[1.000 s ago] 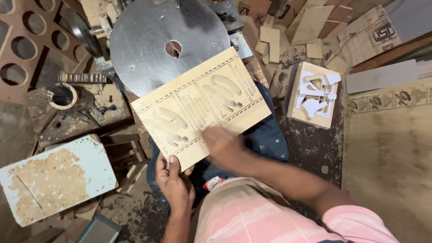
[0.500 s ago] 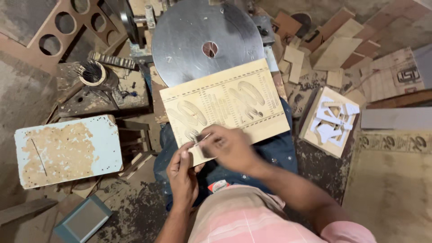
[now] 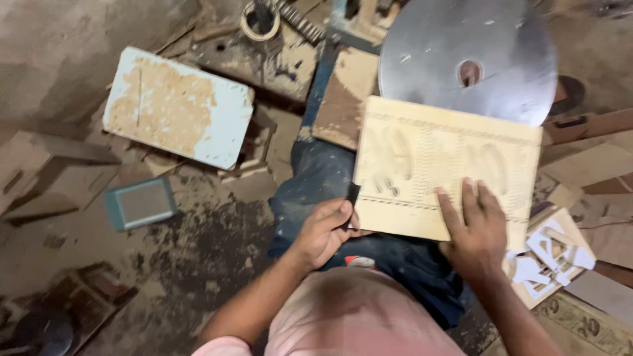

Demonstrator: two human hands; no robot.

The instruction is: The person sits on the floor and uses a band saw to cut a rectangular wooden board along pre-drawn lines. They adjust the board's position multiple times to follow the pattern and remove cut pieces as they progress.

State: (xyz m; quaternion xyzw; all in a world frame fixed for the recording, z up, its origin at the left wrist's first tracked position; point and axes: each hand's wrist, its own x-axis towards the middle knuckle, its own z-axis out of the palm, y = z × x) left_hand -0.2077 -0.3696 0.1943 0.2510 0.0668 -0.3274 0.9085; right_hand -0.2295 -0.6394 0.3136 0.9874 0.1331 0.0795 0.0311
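Note:
A pale rectangular wooden panel [image 3: 428,165] with carved cut-out patterns rests on my lap, its far edge against a round grey metal disc [image 3: 501,72]. My left hand [image 3: 323,231] pinches the panel's near left corner, with a small dark piece between thumb and fingers. My right hand [image 3: 471,227] lies flat on the panel's near right part, fingers spread and pressing down. My blue-trousered leg [image 3: 316,178] shows under the panel.
A worn white-edged board [image 3: 178,109] lies on the dusty floor at upper left, with a small grey-blue framed block [image 3: 140,203] below it. Wood offcuts and a roll of tape [image 3: 260,18] sit at the top. A cut-out panel with pale shapes [image 3: 547,254] lies at right.
The view has swung, so the panel and disc now sit to the right. My right hand moved from the panel's near left edge to lie flat on its right part; my left hand stays at the corner.

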